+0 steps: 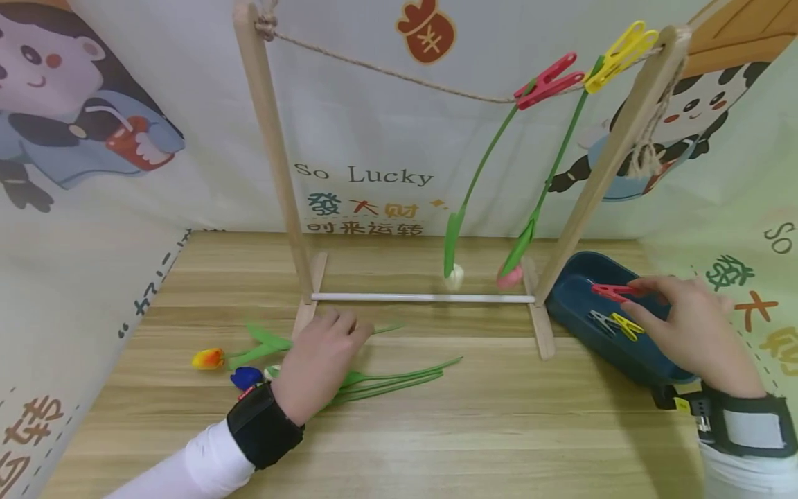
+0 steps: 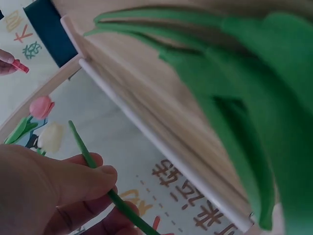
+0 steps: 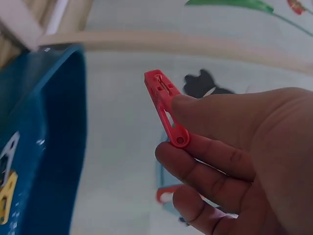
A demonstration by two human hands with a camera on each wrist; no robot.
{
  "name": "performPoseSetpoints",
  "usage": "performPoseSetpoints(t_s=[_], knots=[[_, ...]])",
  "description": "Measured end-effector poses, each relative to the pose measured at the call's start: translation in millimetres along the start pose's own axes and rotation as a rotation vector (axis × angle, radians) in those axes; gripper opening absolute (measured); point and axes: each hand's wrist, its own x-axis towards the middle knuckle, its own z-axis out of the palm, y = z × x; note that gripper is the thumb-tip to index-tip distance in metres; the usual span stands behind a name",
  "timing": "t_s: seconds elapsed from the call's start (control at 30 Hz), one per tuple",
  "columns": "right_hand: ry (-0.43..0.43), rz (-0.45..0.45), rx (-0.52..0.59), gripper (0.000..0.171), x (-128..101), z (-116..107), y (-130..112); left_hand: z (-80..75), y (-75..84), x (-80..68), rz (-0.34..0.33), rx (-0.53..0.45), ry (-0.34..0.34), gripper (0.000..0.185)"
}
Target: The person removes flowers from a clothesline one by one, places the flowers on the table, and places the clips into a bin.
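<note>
left hand (image 1: 321,364): down on the table (image 1: 499,430) over a bunch of loose tulips, palm down. Wrist view shows thumb and fingers (image 2: 93,178) pinching a thin green stem (image 2: 88,156), so definitely gripping that one.
right hand (image 1: 686,326): up over the blue tray (image 1: 630,367), holding a red peg (image 1: 614,292) between thumb and fingertips (image 3: 205,161). Peg sticks out past the fingers toward the rack, clear of the tray.
loose tulips: lying flat on the table in front of the rack's left foot. Orange bloom (image 1: 208,358) and blue bloom (image 1: 246,378) poke out left of the left hand, stems (image 1: 399,378) fan out to the right of it.
tray: sits at the right foot of the rack, on the table edge. Grey peg (image 1: 601,320) and yellow peg (image 1: 626,326) lying inside, just under the right hand.
rack (image 1: 274,159): wooden frame, two slanted posts, white bar (image 1: 424,298) low between the feet, rope (image 1: 386,69) strung across the top.
hung tulips: two already clipped to the rope near the right post, heads down. White tulip (image 1: 454,277) under a red clip (image 1: 548,82), pink tulip (image 1: 509,277) under a yellow clip (image 1: 620,47). Both blooms hang just above the white bar, close to each other.
backdrop (image 1: 386,177): cartoon cloth with "So Lucky" and Chinese lettering, wraps round the sides too.
wrists: black strap on the left, grey and black one on the right, white sleeves on both.
</note>
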Motion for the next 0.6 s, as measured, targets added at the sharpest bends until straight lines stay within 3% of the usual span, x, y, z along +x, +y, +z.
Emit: performPoseSetpoints(t_s=[0.3, 0.53, 0.6], knots=[[-0.112, 0.141, -0.044, 0.033, -14, 17, 42, 22.9, 11.9, -8.2, -0.009, 0.02, -0.065, 0.026], [-0.217, 0.258, -0.072, 0.036, -18, 27, 60, 35.2, 13.1, -11.2, -0.037, -0.029, -0.101, 0.028], [-0.235, 0.254, -0.067, 0.035, -19, 29, 63, 38.2, 12.9, -11.3, -0.046, -0.048, -0.115, 0.028]])
